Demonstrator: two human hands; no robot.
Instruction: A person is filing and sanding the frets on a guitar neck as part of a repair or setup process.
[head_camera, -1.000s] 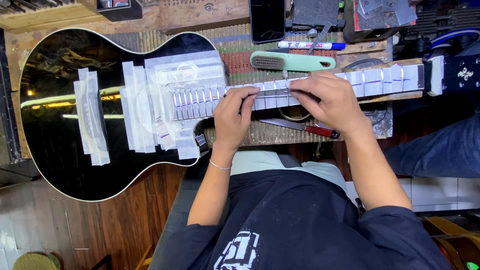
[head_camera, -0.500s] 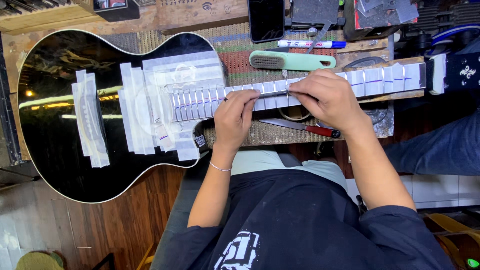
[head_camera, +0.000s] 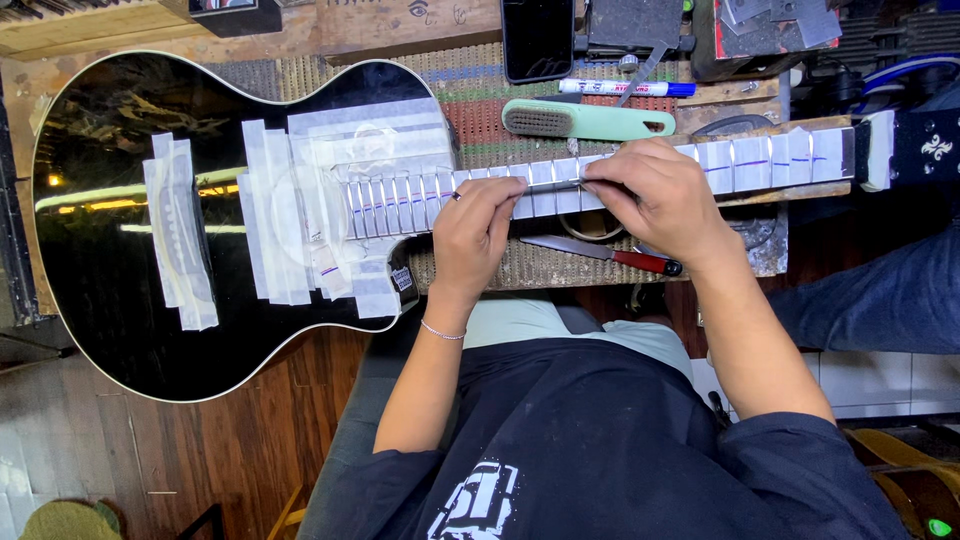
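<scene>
A glossy black electric guitar (head_camera: 110, 230) lies flat across the bench, its body to the left and its neck (head_camera: 760, 162) running right. White masking tape (head_camera: 300, 200) covers the pickups, the bridge and the fretboard between the frets. My left hand (head_camera: 480, 235) rests on the fretboard at mid-neck, fingertips pinching one end of a thin metal file (head_camera: 555, 185). My right hand (head_camera: 655, 195) grips the other end of the file and presses it down across the frets. The file's middle shows only as a thin sliver between my fingers.
A green-handled brush (head_camera: 585, 120), a blue marker (head_camera: 625, 88) and a black phone (head_camera: 537, 38) lie beyond the neck. A red-handled knife (head_camera: 600, 252) sits on the woven mat (head_camera: 470, 110) below the neck. The headstock (head_camera: 925, 148) reaches the right edge. Wooden floor lies below.
Both hands stay on the file at mid-neck, with only a slight shift along the fretboard. The guitar has not moved.
</scene>
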